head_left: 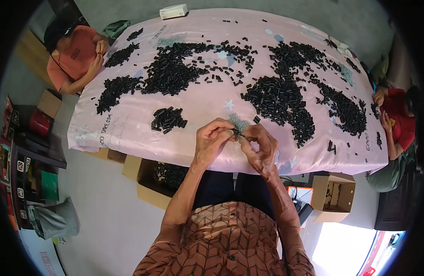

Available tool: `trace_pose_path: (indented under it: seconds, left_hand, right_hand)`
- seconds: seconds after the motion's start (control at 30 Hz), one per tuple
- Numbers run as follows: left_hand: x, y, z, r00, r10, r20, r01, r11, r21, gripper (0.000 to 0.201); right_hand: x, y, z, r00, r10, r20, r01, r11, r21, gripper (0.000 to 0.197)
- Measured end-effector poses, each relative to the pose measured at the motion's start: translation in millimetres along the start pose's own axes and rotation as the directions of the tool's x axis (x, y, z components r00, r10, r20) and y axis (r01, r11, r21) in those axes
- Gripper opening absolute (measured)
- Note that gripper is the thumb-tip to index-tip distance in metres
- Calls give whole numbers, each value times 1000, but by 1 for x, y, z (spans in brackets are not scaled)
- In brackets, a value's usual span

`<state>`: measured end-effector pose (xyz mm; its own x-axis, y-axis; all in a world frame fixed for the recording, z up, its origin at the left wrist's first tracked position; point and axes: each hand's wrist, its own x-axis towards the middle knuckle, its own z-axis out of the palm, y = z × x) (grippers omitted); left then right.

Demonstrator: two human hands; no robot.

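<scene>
My left hand [213, 139] and my right hand [260, 146] meet over the near edge of the pink cloth, fingertips pinched close together. Between them is something small and dark, too small to name. Just beyond my fingers lies a little heap of tiny silvery-grey pieces [240, 122]. A small pile of short black pieces [168, 119] sits to the left of my left hand. Beyond my right hand spreads a large pile of the same black pieces [281, 101].
The pink cloth [212, 103] covers a wide table. Across it lie more black heaps [170, 69]. One person in orange [76, 57] works at the left, another in red [400, 119] at the right. A white box [173, 12] stands at the far edge; cardboard boxes [333, 198] sit below.
</scene>
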<state>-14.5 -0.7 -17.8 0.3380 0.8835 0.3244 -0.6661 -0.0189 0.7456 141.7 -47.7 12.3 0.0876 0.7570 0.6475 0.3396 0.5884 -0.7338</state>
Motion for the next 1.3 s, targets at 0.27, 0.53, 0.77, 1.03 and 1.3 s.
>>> trace_pose_path:
  seconds: [0.27,0.53,0.77,1.03,1.3]
  left_hand:
    - [-1,4,3,1000,-6,10,5,1000,29,17]
    - [-2,8,1,997,-76,-23,77,997,21,17]
    - [-2,5,-3,1000,-11,29,11,1000,12,13]
    - [-2,4,-8,996,-39,82,40,999,-12,16]
    - [-2,11,-7,980,-187,74,192,979,-66,19]
  right_hand:
    - [0,0,1,998,-71,-1,70,995,-65,19]
    - [-1,-7,3,988,-151,-4,150,985,-87,22]
    - [-4,-8,5,988,-157,3,157,983,-99,24]
    - [-9,-12,4,983,-179,47,184,977,-111,22]
    - [-9,-3,2,960,-259,103,273,950,-151,24]
